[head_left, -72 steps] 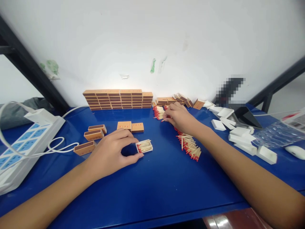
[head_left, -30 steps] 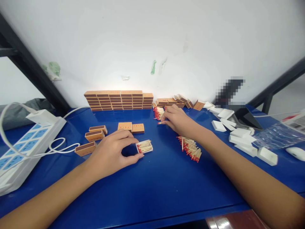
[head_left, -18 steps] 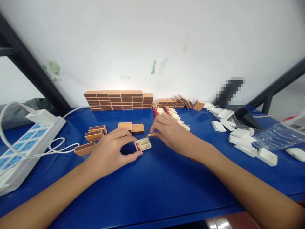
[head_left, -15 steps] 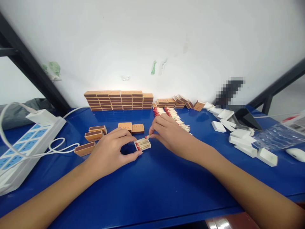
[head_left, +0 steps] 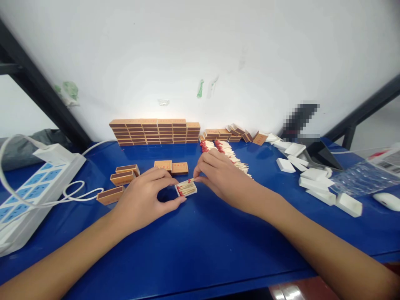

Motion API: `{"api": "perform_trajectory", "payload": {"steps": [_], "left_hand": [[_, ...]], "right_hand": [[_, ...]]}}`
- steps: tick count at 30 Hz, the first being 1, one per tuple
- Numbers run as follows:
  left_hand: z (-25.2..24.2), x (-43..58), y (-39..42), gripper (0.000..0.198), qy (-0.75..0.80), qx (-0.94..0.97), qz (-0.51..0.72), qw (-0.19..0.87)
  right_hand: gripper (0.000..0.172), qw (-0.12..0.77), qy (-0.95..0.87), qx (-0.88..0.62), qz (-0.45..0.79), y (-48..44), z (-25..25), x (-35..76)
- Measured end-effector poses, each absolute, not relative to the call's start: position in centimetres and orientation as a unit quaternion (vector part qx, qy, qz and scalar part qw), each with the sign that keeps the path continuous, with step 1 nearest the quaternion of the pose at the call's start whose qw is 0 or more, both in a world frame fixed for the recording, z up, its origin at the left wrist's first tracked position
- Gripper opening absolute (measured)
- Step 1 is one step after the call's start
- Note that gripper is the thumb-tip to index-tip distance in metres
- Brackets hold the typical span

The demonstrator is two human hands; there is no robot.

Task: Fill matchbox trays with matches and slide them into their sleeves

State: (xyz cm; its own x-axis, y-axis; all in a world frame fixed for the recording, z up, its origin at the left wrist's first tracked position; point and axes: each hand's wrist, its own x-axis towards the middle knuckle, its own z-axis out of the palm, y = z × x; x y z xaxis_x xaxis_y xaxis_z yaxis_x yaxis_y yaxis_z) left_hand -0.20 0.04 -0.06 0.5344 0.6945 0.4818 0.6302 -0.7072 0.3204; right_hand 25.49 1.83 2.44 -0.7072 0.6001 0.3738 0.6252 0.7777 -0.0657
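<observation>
I see the match tray (head_left: 186, 188) mid-surface (head_left: 200, 246), between my left hand (head_left: 146, 200) and right hand (head_left: 218, 177). Sleeves (head_left: 122, 177) lie to its left, stacked boxes (head_left: 154, 131) behind, loose matches (head_left: 230, 152) behind-right, spare trays (head_left: 314, 180) far right, power strip (head_left: 34, 185) far left.

1. Glossy deep blue all over the tabletop (head_left: 200, 250).
2. White on the small open tray (head_left: 189, 193) near the tabletop's middle; pale wood with red heads for the matches (head_left: 186, 188) inside.
3. Same pale stick and red tip on the single match (head_left: 191, 180).
4. Orange-tan with dark brown side strips on the matchbox sleeves (head_left: 123, 177) and on the stacked boxes (head_left: 154, 131) along the back edge.
5. Pale sticks and red heads in the loose match heap (head_left: 231, 153).
6. Plain white on the empty trays (head_left: 314, 179) toward the right edge.
7. White with light-blue panels on the power strip (head_left: 34, 183) at the left edge.
</observation>
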Motion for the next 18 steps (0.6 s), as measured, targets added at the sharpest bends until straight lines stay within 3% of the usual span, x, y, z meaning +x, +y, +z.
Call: {"api": "perform_trajectory", "payload": {"steps": [18], "left_hand": [[0.09, -0.2, -0.05, 0.019, 0.379, 0.877, 0.29, 0.057]], "right_hand": [[0.017, 0.194, -0.925, -0.326, -0.026, 1.49, 2.47, 25.39]]}}
